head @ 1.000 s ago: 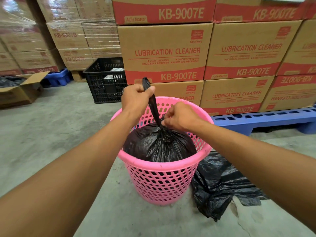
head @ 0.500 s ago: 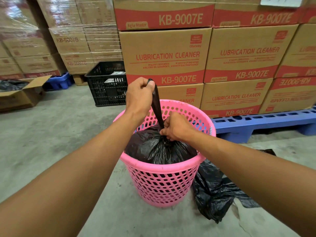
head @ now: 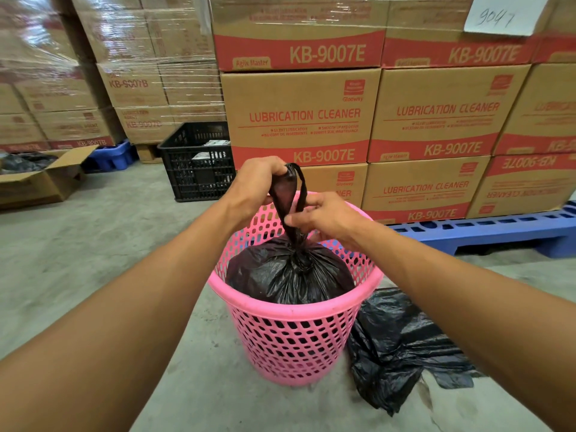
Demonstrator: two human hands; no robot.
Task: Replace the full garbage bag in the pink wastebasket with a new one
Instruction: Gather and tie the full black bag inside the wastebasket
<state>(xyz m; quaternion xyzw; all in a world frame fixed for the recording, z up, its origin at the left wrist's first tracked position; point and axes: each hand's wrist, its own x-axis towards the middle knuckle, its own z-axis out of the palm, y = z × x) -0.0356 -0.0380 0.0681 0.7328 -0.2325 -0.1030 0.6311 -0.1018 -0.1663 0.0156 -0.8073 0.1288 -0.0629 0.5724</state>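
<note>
A pink perforated wastebasket [head: 290,341] stands on the concrete floor. Inside it sits a full black garbage bag [head: 290,275], its top gathered into a twisted neck that rises above the rim. My left hand [head: 255,185] grips the upper end of that neck, which folds over into a loop. My right hand [head: 324,218] pinches the neck lower down, just above the knot-like gather. A second black garbage bag [head: 402,347] lies crumpled and flat on the floor, right of the basket and touching its base.
Stacked cardboard boxes [head: 299,120] on a blue pallet [head: 486,232] form a wall right behind the basket. A black plastic crate [head: 199,163] stands at back left, an open cardboard box [head: 40,179] at far left. Bare concrete floor [head: 93,244] stretches to the left.
My right hand rose from the bag's gathered base to pinch the neck higher. The neck's top end now bends over into a loop at my left hand. The camera moved closer.
</note>
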